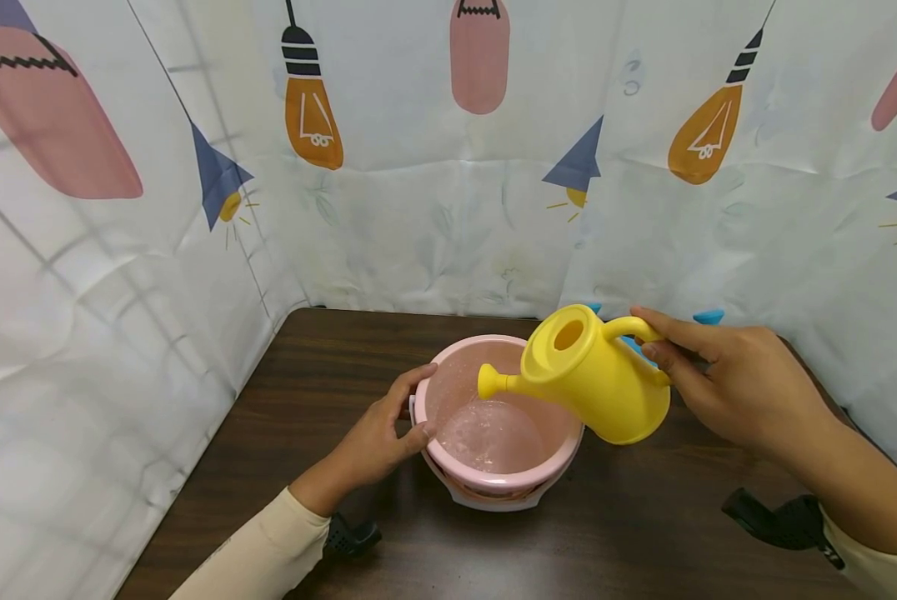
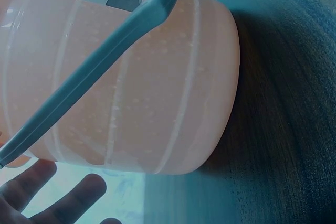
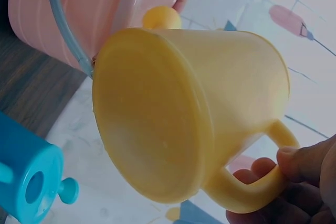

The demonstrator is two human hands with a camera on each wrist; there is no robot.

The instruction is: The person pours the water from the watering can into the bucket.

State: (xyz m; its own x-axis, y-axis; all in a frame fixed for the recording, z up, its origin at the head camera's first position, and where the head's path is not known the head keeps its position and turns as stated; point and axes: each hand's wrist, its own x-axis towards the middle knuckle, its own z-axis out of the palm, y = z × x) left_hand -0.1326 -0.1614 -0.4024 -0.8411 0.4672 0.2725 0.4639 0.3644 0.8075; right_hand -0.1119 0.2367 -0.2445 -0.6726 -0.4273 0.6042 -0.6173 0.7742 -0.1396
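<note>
A yellow watering can is tilted over the pink bucket, its round spout head above the opening. My right hand grips the can's handle, fingers curled round it as the right wrist view shows. Rippling water with small bubbles lies inside the bucket. At the bucket's left rim rests my left hand, thumb on the near side and fingers along the outer wall. In the left wrist view the bucket's carrying handle hangs across its ribbed side, and a label shows above.
Behind the yellow can stands a blue watering can, mostly hidden in the head view. The dark wooden table carries everything. A white patterned curtain hangs along the table's back and left side.
</note>
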